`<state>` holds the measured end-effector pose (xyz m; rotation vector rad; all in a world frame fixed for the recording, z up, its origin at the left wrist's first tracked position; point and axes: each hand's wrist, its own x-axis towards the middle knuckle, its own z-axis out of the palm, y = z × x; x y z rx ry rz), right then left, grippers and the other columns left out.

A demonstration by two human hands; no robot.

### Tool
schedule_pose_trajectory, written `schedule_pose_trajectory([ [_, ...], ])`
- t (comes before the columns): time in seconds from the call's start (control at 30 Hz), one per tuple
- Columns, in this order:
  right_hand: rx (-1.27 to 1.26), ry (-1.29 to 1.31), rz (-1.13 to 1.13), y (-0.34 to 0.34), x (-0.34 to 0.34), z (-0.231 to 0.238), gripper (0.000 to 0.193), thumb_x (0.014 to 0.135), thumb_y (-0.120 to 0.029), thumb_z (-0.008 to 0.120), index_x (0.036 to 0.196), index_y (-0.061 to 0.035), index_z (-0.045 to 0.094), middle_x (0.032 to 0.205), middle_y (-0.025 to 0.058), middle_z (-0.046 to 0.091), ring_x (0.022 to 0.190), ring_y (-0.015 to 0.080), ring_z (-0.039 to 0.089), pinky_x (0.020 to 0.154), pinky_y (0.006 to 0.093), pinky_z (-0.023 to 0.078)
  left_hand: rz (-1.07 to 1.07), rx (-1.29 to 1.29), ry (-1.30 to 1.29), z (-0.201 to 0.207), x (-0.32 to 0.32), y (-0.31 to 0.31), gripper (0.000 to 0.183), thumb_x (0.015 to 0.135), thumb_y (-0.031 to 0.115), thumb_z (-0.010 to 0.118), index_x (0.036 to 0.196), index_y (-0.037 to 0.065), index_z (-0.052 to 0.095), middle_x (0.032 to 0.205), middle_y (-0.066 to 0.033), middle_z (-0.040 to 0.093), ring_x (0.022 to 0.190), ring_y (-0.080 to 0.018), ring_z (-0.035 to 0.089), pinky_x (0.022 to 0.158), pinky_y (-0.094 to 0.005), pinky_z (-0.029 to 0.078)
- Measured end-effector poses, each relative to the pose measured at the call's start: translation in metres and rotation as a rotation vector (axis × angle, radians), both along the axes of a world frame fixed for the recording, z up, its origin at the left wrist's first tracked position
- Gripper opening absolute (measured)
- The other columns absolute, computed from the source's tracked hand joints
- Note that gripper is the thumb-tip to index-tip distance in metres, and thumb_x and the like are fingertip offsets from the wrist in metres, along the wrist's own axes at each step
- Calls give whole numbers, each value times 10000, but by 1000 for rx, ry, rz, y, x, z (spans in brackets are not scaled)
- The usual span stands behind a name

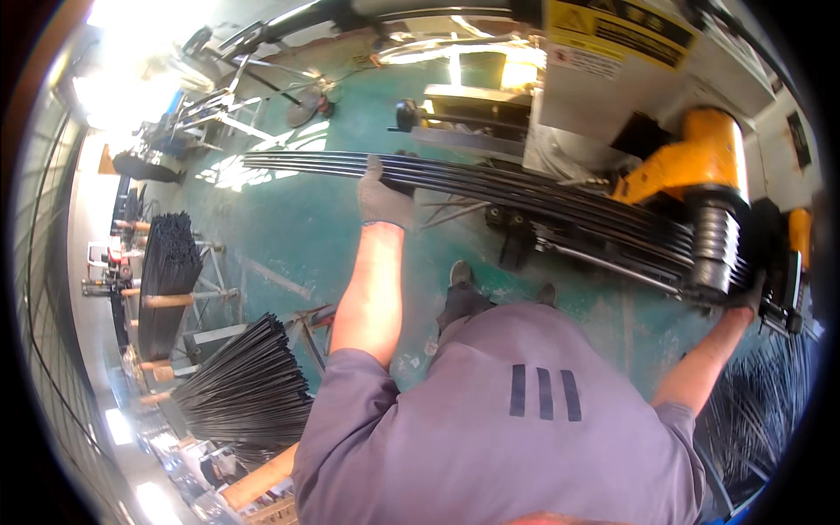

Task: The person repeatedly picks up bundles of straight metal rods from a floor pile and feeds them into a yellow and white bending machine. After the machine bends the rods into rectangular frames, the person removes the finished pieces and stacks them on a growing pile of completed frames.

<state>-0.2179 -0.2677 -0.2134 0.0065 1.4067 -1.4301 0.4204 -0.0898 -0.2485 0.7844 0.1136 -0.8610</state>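
A flat row of long, thin black metal rods [490, 181] runs from the middle left into a machine on the right. My left hand [385, 198], in a grey glove, is closed around the rods near their free end, thumb over the top. My right hand [749, 296], gloved too, is at the far right by the rods' other end, beside a ribbed metal cylinder [714, 249] under an orange machine arm [682, 157]. Shadow and machine parts hide most of its fingers, so its hold is unclear.
Below the rods lies a metal rail [612, 258] with black clamp blocks [516, 241]. Bundles of black rods [171, 271] rest on racks at left, with another fanned bundle [249, 385] nearer. More rods [761, 411] stand lower right. A grey cabinet [582, 96] rises behind the machine.
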Motion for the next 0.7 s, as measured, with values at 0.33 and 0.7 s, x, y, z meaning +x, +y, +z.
schedule_pose_trajectory([
  [0.33, 249, 190, -265, 143, -2, -190, 599, 897, -581, 584, 1279, -120, 590, 1284, 43, 616, 1192, 198, 559, 989, 337, 468, 205, 66, -158, -3, 281, 66, 360, 1042, 309, 421, 1157, 9, 583, 1090, -113, 644, 1004, -276, 629, 913, -435, 508],
  [0.7, -851, -1414, -2340, 299, 66, -201, 520, 979, -318, 354, 1439, -93, 447, 1515, 82, 413, 1400, 223, 359, 1158, 591, 108, 176, 258, -428, -12, 378, 99, 318, 982, 140, 536, 1282, 35, 531, 1105, -116, 624, 967, -265, 647, 808, -427, 560],
])
